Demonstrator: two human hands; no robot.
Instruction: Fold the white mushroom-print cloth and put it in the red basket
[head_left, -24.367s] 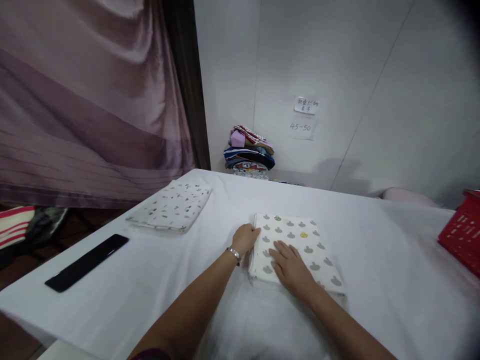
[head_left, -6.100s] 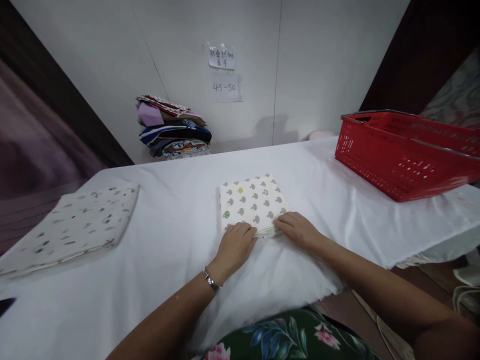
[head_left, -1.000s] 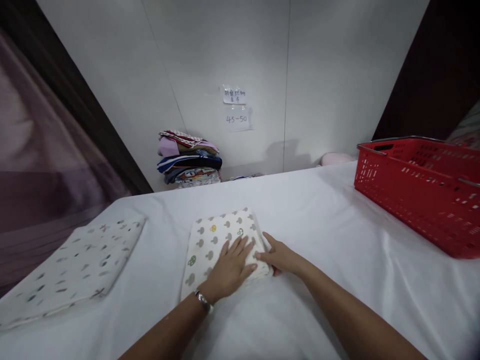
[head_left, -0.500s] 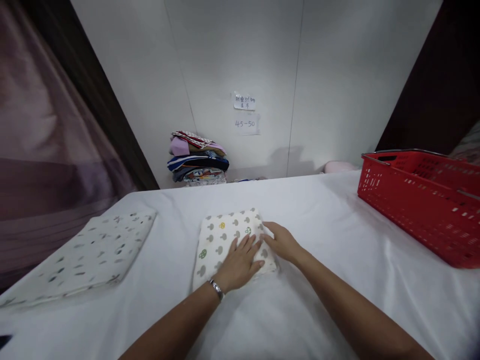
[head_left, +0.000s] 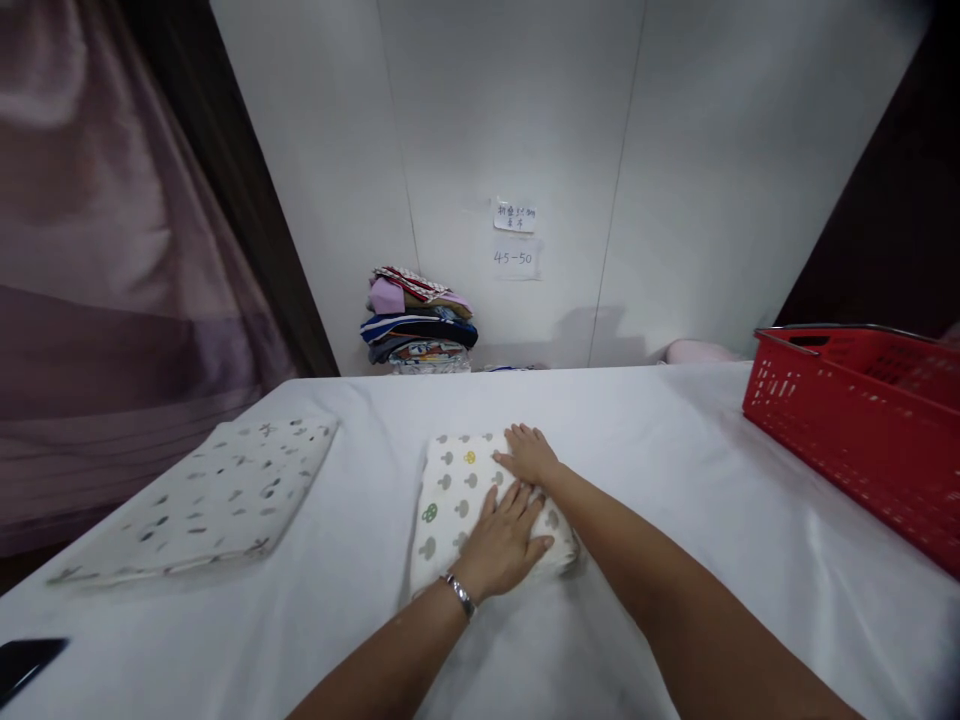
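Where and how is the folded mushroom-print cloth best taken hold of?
Probably by the left edge of the mushroom-print cloth, the left hand coming from the left, thumb on top, fingers under the layers. The cloth lies flat and folded on the table, and that edge is free; left hand and right hand both rest farther right on it.

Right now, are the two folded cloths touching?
Apart: the head view shows white tablecloth between the mushroom-print cloth and the small-print cloth.
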